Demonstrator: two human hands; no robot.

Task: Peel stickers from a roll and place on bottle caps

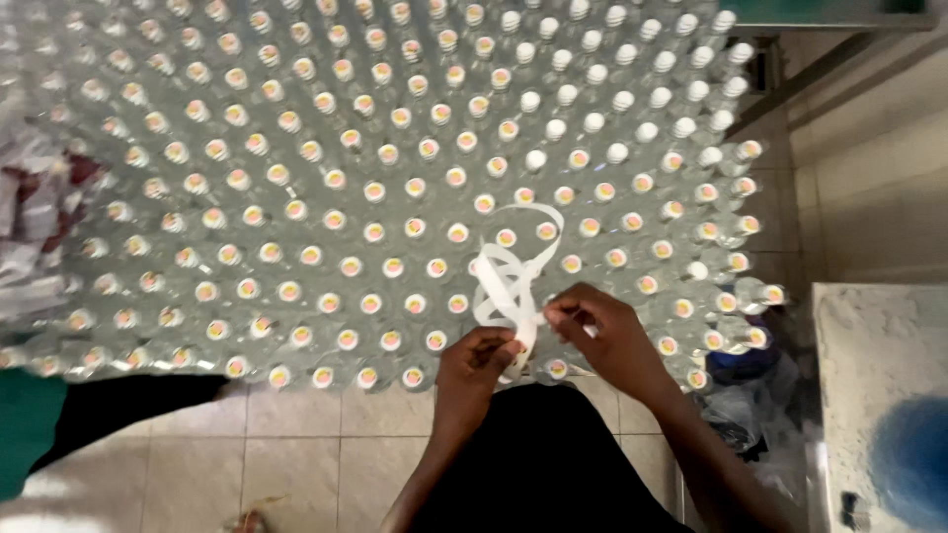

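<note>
- The left hand point(481, 361) and the right hand point(604, 334) meet at the near edge of a large block of clear bottles point(395, 197); both pinch a white strip point(513, 271) between thumb and fingertips, neither hand loose nor balled into a fist.
- The white strip looks like a band of label backing or tape; it curls up from the hands in loose loops that lie over the caps of the bottles just beyond them; its far end arcs toward the middle of the block.
- The bottles stand upright in tight rows, seen from above; most carry caps with a pink and yellow centre point(371, 304), while a patch toward the far right has plain white caps point(592, 99); whether a counter or the floor bears them cannot be told.
- Judging by that, the greater part of the caps appear to be already marked and the white patch is what is left; this is a reading of the colours, not something shown being done.
- At the left edge lies a heap of crumpled clear wrapping point(35, 227) with dark red in it; a tiled floor point(296, 444) shows below the near row.
- At the right stands a pale slab-like surface point(874, 375) with a blue blur on it; a dark bag point(736, 415) sits between it and the bottles.
</note>
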